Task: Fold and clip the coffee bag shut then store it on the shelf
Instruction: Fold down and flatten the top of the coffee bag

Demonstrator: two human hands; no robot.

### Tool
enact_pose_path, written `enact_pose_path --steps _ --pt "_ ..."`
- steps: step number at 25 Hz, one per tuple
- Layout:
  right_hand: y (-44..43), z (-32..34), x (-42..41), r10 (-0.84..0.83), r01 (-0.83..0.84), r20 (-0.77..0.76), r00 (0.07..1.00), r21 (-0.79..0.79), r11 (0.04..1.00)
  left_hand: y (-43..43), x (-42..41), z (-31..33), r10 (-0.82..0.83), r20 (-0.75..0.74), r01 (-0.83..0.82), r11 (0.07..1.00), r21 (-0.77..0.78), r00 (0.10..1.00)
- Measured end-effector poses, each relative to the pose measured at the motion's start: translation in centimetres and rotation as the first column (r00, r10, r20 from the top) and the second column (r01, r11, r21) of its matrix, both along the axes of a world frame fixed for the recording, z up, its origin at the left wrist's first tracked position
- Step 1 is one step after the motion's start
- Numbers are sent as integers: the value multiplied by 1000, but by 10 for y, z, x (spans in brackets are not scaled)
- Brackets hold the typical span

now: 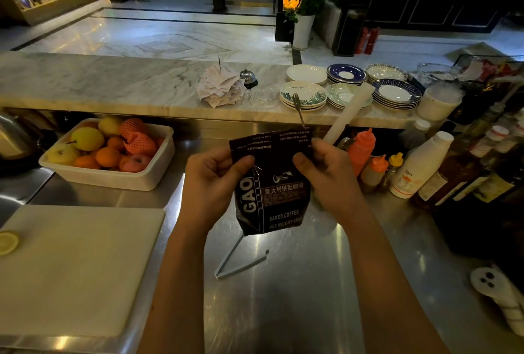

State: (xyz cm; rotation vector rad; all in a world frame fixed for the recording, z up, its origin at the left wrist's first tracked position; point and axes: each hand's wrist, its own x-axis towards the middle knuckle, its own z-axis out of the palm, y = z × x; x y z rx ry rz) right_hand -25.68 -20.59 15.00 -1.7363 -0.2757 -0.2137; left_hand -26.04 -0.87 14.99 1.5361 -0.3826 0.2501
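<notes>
A dark brown coffee bag [276,197] with white lettering stands upright on the steel counter [297,297]. Its top part is bent over toward me, so the printing on the flap reads upside down. My left hand [211,180] pinches the flap's left side with thumb on the front. My right hand [323,172] pinches the right side the same way. A light blue bag clip [241,261] lies open in a V on the counter just in front of the bag, touched by neither hand.
A white cutting board [76,265] with a lemon slice [8,243] lies at left. A white tub of fruit [110,155] stands behind it. Sauce and syrup bottles [419,166] crowd the right. Stacked plates [351,89] and receipts [219,88] sit on the marble ledge.
</notes>
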Motion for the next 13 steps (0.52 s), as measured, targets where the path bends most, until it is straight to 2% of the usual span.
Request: enact_pose_path --steps 3,7,13 --pt "9 -5 4 -149 152 68 986 -33 988 3 1 -5 1 -33 -1 1000 2 999" --pt "18 -5 7 -242 253 146 959 -61 966 7 2 -12 -37 -100 34 999 -27 994" --pt "41 -12 11 -201 207 92 975 -64 976 18 8 -31 94 -106 -100 994 -51 990"
